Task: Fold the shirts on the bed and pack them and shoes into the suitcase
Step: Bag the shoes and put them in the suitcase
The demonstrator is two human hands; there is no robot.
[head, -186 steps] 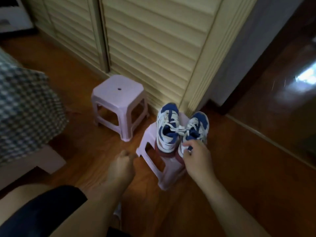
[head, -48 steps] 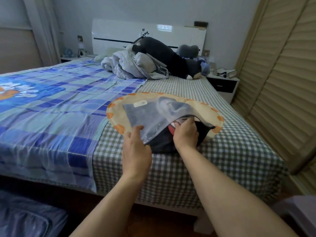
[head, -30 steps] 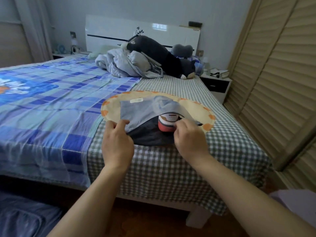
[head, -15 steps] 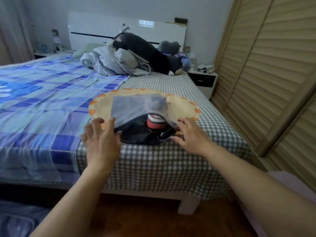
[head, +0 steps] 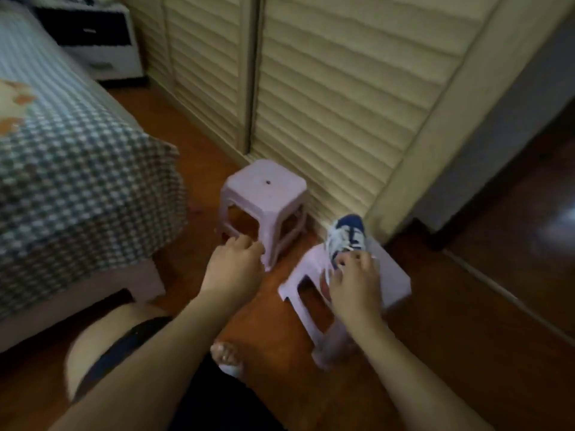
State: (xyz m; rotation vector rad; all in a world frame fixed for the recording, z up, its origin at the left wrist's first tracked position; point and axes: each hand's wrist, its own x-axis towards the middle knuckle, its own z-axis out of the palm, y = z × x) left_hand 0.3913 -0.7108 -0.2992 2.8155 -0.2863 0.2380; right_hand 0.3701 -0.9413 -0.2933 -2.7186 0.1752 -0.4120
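Right hand [head: 353, 278] curled its fingers on the heel end of the blue-and-white sneaker [head: 347, 236] standing on the near lilac stool [head: 395, 275], while the left hand [head: 235, 264] hung loosely curled and held nothing. Light, stiff-soled and soft-topped by the look of it, the sneaker seemed best gripped at the heel collar. Half a second earlier both hands had been at the suitcase on the bed [head: 71, 169], where one shoe already lay.

Bare forearms, no sleeves, watch or rings visible on the left grip [head: 231, 269] or the right grip [head: 354, 284]. Dark shorts [head: 124, 346] with a hem across the near-left thigh, knee bare. Bare toes [head: 225, 356] in a pale open slipper [head: 231, 370]. Blurred throughout.
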